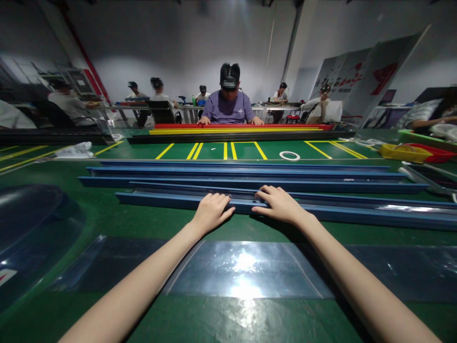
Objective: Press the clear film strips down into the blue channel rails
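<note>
A long blue channel (pixel 160 199) lies across the green table in front of me, its open side facing up. My left hand (pixel 211 212) grips its near wall, fingers hooked over the top and thumb along the front. A short way to the right, my right hand (pixel 277 204) holds the same channel, fingers curled into the groove and thumb on the front face. Just behind lie more blue channels (pixel 228 181), roughly parallel. Between my forearms and beyond them, a clear plastic strip (pixel 221 269) rests flat on the table, reflecting the ceiling light.
A clear plastic roll (pixel 32 228) sits at left. Farther back are a white ring (pixel 289 156), yellow tape lines, and yellow and red trays (pixel 405 152) at right. Across the table a co-worker (pixel 228 105) has both hands by red, yellow and black strips (pixel 235 131).
</note>
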The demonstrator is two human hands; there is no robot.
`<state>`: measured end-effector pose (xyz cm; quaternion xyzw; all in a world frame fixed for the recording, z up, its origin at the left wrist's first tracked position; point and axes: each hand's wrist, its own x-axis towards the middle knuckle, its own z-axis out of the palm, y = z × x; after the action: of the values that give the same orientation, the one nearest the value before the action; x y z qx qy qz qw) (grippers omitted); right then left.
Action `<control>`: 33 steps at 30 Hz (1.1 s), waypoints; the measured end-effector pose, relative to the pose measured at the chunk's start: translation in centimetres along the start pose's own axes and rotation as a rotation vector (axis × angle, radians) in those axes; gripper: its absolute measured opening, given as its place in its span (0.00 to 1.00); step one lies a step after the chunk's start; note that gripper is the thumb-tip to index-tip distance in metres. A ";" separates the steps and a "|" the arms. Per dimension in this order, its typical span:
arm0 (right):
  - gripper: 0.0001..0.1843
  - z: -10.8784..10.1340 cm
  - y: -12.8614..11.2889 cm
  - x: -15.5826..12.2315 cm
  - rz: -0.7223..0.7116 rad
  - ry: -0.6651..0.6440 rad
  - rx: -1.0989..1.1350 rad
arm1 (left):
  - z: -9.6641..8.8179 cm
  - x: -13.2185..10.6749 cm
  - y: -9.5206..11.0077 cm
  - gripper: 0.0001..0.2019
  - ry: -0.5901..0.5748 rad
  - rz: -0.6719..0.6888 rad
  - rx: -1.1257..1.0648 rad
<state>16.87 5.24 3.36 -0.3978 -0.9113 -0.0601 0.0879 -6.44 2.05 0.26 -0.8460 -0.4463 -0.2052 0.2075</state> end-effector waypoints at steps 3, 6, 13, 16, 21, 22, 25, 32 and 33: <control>0.25 0.0 0.0 0.0 -0.004 0.001 -0.009 | 0.0 0.0 0.0 0.15 -0.003 0.000 0.000; 0.25 0.0 0.0 0.0 -0.002 0.003 -0.006 | -0.1 0.0 0.0 0.15 -0.006 -0.001 -0.003; 0.24 0.0 -0.1 0.0 0.007 -0.004 -0.005 | -0.1 0.0 0.1 0.15 0.003 0.000 -0.002; 0.25 0.0 0.0 0.0 0.005 -0.002 -0.014 | 0.0 0.0 0.1 0.15 0.003 0.002 0.007; 0.25 0.0 0.0 0.0 0.000 -0.002 -0.026 | -0.1 0.0 0.1 0.15 -0.001 -0.002 0.006; 0.25 0.0 0.0 0.0 0.000 -0.001 -0.028 | -0.1 0.0 0.1 0.15 -0.001 -0.001 0.004; 0.25 0.0 0.0 0.0 -0.001 0.000 -0.033 | -0.1 0.0 0.1 0.15 0.001 0.001 0.000; 0.26 0.1 0.0 0.0 0.001 0.003 -0.035 | -0.1 0.0 0.0 0.15 0.006 0.004 0.005; 0.26 0.1 0.0 0.0 0.001 0.003 -0.037 | -0.1 0.0 0.0 0.14 0.005 0.004 0.007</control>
<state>16.86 5.28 3.27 -0.3999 -0.9096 -0.0777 0.0820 -6.41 1.99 0.32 -0.8456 -0.4448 -0.2056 0.2119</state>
